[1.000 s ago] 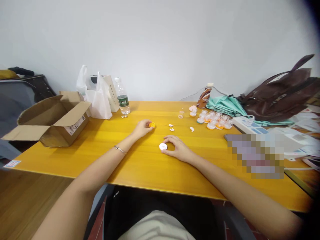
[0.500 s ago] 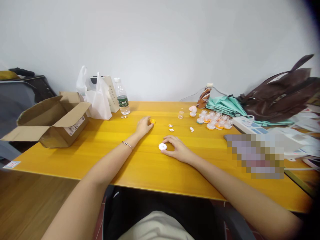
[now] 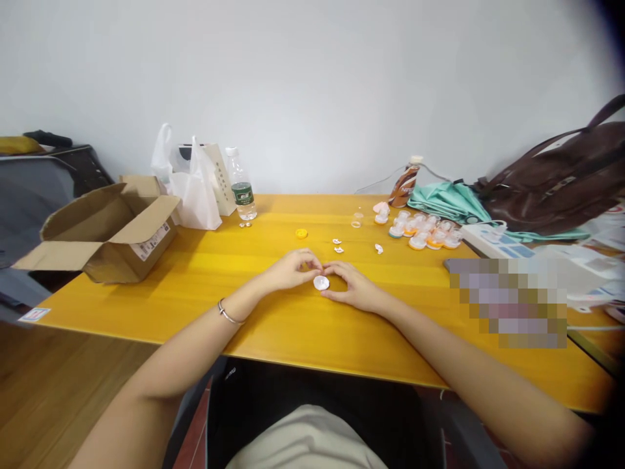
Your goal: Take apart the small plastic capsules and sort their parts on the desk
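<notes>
Between my two hands, just above the table, is a small white round disc (image 3: 321,283) with an uneven surface. My right hand (image 3: 357,287) curves around its right side, thumb below and index finger above, gripping the edge. From the other side my left hand (image 3: 297,268) has its thumb and fingers closed at the disc's upper left edge; the fingertips of both hands nearly meet there. Farther back lies a yellow round piece (image 3: 301,233), apart from both hands. Several small white pieces with dark spots (image 3: 338,250) lie beyond my right hand.
Several clear-domed capsules (image 3: 418,241) with coloured bases and a clear ring (image 3: 357,223) are at the back right. Around the edges stand a brown bottle (image 3: 404,185), a phone-like blurred object (image 3: 508,303), a water bottle (image 3: 243,193), a white bag (image 3: 198,202) and an open cardboard box (image 3: 117,260).
My left hand has left the yellow piece and come back toward me and rightward to the white disc. My right hand keeps its grip on the disc. The view has shifted slightly.
</notes>
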Demonstrator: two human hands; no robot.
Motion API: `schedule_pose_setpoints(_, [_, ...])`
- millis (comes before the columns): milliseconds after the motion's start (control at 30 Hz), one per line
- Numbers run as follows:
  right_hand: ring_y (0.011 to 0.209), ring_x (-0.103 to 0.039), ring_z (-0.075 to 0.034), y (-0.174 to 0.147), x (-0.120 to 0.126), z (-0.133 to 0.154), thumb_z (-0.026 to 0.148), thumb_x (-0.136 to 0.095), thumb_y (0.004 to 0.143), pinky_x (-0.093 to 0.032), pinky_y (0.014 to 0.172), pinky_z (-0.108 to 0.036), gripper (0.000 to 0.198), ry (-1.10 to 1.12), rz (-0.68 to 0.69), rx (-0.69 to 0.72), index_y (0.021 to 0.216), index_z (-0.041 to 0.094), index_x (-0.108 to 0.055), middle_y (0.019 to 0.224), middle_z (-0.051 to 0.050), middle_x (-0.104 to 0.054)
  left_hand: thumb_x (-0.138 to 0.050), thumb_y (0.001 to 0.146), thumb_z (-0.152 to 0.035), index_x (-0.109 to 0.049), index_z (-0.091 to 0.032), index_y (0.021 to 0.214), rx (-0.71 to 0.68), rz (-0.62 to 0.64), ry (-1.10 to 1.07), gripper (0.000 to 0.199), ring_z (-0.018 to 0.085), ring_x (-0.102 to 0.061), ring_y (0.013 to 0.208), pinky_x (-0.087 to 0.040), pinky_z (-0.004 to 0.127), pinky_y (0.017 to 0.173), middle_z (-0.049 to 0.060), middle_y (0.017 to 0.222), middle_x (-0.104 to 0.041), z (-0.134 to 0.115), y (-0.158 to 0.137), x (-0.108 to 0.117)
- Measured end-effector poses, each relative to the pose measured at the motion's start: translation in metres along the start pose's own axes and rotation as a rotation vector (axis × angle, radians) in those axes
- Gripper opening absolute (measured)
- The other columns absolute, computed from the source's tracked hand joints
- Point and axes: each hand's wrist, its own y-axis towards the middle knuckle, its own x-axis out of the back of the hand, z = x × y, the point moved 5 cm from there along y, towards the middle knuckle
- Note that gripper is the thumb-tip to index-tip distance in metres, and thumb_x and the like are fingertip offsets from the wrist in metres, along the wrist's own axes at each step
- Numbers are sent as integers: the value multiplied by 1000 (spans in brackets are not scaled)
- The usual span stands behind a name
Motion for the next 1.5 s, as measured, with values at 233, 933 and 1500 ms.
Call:
schedule_pose_setpoints(233, [103, -54, -21, 3, 1, -4, 39, -68, 67, -39, 93, -38, 31, 47, -26, -12, 91, 21, -61, 107, -6, -58, -56, 80, -25, -67, -18, 87, -11, 142, 73, 16, 13, -58, 74, -43, 23, 71, 4, 82, -62, -3, 2, -12])
schedule_pose_setpoints(933, [110, -52, -22, 6, 1, -12, 37, -65, 70, -37, 98, -39, 27, 103, 31, -47, 92, 23, -67, 115, -6, -57, -43, 88, -26, -61, -15, 95, -261, 280, 552, 23, 16, -60, 79, -43, 24, 70, 8, 90, -63, -12, 6, -20])
schedule_pose_setpoints(1500, [111, -50, -23, 6, 2, -11, 39, -66, 69, -34, 99, -40, 29, 93, 95, -32, 95, 25, -67, 118, -6, -54, -54, 80, -20, -60, -12, 84, -11, 256, 87, 11, 11, -56, 72, -43, 22, 68, 5, 82, -62, -2, 6, -14])
